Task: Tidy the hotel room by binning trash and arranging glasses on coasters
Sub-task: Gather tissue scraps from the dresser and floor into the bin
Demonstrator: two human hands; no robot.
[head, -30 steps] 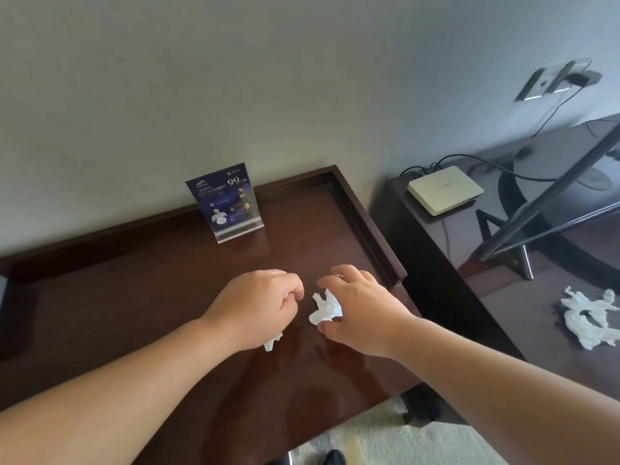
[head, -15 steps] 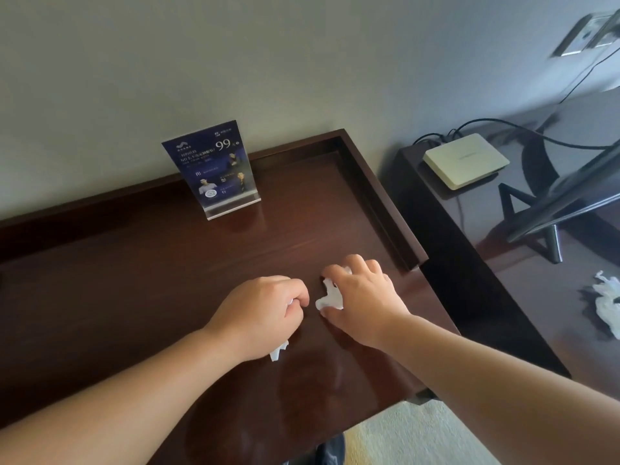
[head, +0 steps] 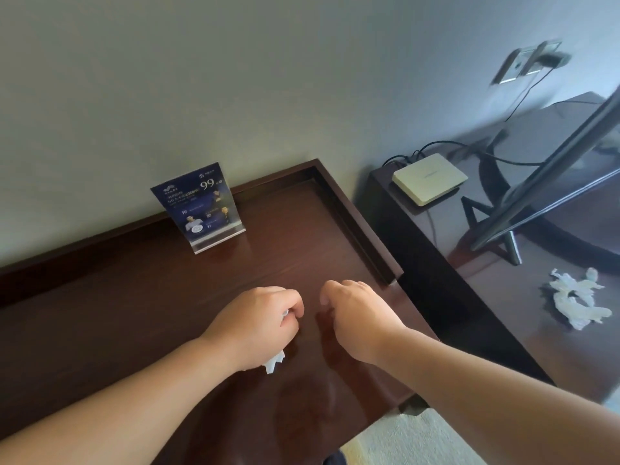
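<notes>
My left hand is curled into a fist around a crumpled white tissue, whose end pokes out below the palm. Just to its right, my right hand hovers over the dark wooden desk with its fingers curled under. The white tissue scrap it pinched a moment ago is hidden inside those fingers. Another crumpled white tissue pile lies on the lower dark cabinet to the right. No glasses or coasters are in view.
A blue acrylic sign stand stands at the back of the desk by the wall. The desk has a raised rim along its right side. The lower cabinet carries a white router box, cables and a tilted TV. Pale carpet lies below.
My right hand has closed over its white tissue scrap, which no longer shows. Both hands stay close together above the desk; the camera has shifted slightly.
</notes>
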